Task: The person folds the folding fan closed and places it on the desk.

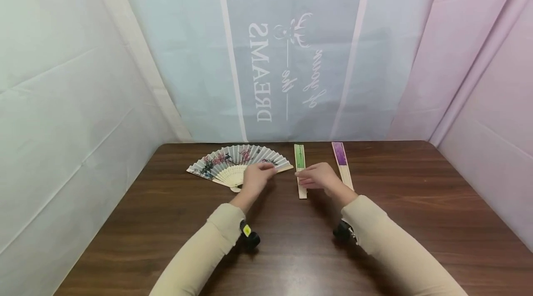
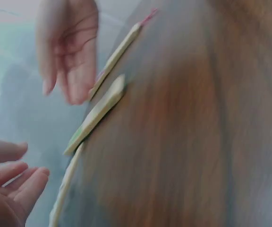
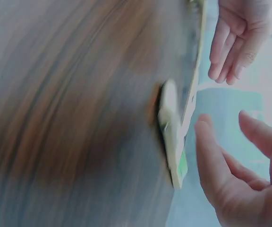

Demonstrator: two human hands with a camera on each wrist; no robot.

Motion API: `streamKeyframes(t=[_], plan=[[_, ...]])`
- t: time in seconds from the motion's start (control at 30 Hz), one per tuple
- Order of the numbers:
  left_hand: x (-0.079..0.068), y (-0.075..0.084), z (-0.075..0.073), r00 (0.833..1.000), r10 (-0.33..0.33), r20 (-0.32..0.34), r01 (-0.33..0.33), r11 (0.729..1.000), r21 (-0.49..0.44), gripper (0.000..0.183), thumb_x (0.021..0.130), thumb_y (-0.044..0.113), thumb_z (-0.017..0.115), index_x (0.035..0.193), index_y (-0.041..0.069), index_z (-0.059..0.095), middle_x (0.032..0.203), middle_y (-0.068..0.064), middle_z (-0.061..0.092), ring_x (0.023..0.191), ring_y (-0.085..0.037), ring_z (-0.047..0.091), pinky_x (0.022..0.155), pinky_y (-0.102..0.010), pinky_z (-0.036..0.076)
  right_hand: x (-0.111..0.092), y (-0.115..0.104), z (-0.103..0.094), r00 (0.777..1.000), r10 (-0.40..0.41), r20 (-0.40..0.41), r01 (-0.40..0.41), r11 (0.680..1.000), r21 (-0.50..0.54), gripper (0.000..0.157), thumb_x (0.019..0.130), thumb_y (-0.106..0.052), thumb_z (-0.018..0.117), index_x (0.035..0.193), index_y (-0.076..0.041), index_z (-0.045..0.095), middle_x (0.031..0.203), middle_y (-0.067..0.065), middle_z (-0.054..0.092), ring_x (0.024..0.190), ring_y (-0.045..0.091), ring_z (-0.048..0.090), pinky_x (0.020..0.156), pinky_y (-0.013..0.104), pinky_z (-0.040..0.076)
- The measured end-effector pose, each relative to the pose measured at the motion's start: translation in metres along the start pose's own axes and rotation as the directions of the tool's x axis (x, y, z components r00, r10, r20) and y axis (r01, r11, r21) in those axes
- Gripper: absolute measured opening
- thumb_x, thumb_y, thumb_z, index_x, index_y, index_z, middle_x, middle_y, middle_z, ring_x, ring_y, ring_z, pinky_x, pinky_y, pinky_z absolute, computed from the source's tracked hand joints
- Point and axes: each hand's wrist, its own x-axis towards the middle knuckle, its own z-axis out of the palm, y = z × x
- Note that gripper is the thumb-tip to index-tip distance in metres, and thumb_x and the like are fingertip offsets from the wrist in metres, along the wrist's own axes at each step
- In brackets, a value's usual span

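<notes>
My left hand (image 1: 257, 178) hovers at the right part of a spread folding fan (image 1: 228, 161), which is white with pink blossoms and lies on the table. Nothing shows between its loosely bent fingers in the left wrist view. Over a folded green fan (image 1: 301, 190) is my right hand (image 1: 319, 177), its thumb and fingers apart and holding nothing in the right wrist view. A folded purple fan (image 1: 340, 153) lies to the right, its lower end partly hidden behind the right hand and wrist.
The dark wooden table (image 1: 291, 259) runs back to a pale blue cloth backdrop (image 1: 187, 55) with mirrored lettering. White cloth (image 1: 75, 101) hangs on the left, and pinkish cloth (image 1: 491, 125) on the right. A black camera (image 1: 251, 239) is strapped to the left wrist, another to the right.
</notes>
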Motion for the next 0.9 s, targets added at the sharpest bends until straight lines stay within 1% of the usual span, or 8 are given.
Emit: streamKeyframes(t=[0.07,0.13,0.23,0.33,0.53,0.63,0.77,0.9], plan=[[0.005,-0.004,-0.015,0.999,0.013,-0.029,-0.013,1.0,-0.014,0.027,0.079,0.02,0.073,0.101,0.005,0.071,0.098,-0.008,0.071,0.093,-0.021,0.064,0.083,-0.032,0.054,-0.001,-0.003,0.008,0.998,0.043,0.045,-0.045,0.997,0.056,0.04,0.085,-0.013,0.066,0.112,0.015,0.056,0.107,0.031,0.063,0.092,0.032,0.067,0.084,0.039,0.056],[0.012,-0.01,-0.03,0.999,0.005,-0.044,-0.008,0.998,-0.057,0.03,0.079,0.02,0.073,0.105,0.005,0.069,0.101,-0.009,0.07,0.095,-0.023,0.064,0.085,-0.034,0.054,-0.001,-0.004,0.017,0.993,0.075,0.091,-0.084,0.991,0.1,0.041,0.086,-0.013,0.065,0.115,0.015,0.055,0.111,0.031,0.06,0.097,0.033,0.065,0.088,0.04,0.055],[0.023,-0.021,-0.055,0.998,-0.03,-0.06,0.022,0.991,-0.129,0.037,0.08,0.019,0.072,0.113,0.003,0.064,0.109,-0.013,0.067,0.102,-0.026,0.063,0.09,-0.036,0.053,0.001,-0.003,0.031,0.985,0.099,0.143,-0.123,0.978,0.168,0.042,0.087,-0.013,0.064,0.117,0.014,0.053,0.114,0.032,0.058,0.099,0.033,0.064,0.091,0.039,0.054],[0.032,-0.035,-0.08,0.994,-0.053,-0.094,0.039,0.988,-0.147,0.043,0.082,0.017,0.07,0.119,0.0,0.059,0.117,-0.017,0.063,0.108,-0.028,0.061,0.095,-0.037,0.051,0.006,-0.001,0.044,0.976,0.125,0.179,-0.164,0.961,0.223,0.043,0.088,-0.014,0.064,0.119,0.012,0.051,0.116,0.033,0.057,0.101,0.033,0.064,0.091,0.038,0.054],[0.042,-0.06,-0.117,0.984,-0.107,-0.143,0.094,0.991,-0.095,0.052,0.084,0.016,0.069,0.128,-0.004,0.05,0.125,-0.021,0.057,0.116,-0.03,0.056,0.098,-0.04,0.048,0.014,0.002,0.06,0.97,0.163,0.182,-0.208,0.943,0.261,0.043,0.087,-0.014,0.065,0.12,0.01,0.051,0.115,0.032,0.058,0.103,0.034,0.062,0.091,0.038,0.054],[0.043,-0.069,-0.131,0.981,-0.128,-0.144,0.119,0.991,-0.066,0.059,0.083,0.022,0.07,0.131,-0.003,0.047,0.129,-0.023,0.053,0.119,-0.032,0.052,0.1,-0.041,0.047,0.017,0.002,0.065,0.969,0.177,0.171,-0.22,0.935,0.278,0.042,0.087,-0.014,0.065,0.119,0.009,0.052,0.115,0.031,0.059,0.104,0.034,0.062,0.091,0.038,0.054],[0.044,-0.079,-0.148,0.978,-0.137,-0.159,0.141,0.99,0.015,0.069,0.082,0.033,0.07,0.136,-0.001,0.042,0.137,-0.021,0.047,0.126,-0.033,0.045,0.103,-0.043,0.044,0.019,-0.001,0.073,0.963,0.194,0.188,-0.247,0.914,0.322,0.042,0.088,-0.014,0.064,0.12,0.008,0.051,0.116,0.031,0.058,0.106,0.035,0.061,0.092,0.038,0.053],[0.046,-0.092,-0.162,0.971,-0.174,-0.163,0.182,0.983,0.038,0.071,0.085,0.03,0.067,0.141,0.001,0.034,0.145,-0.018,0.037,0.133,-0.032,0.035,0.109,-0.045,0.036,0.021,-0.003,0.084,0.952,0.205,0.226,-0.28,0.88,0.385,0.045,0.088,-0.014,0.063,0.123,0.01,0.048,0.12,0.033,0.055,0.109,0.037,0.059,0.094,0.039,0.052]])
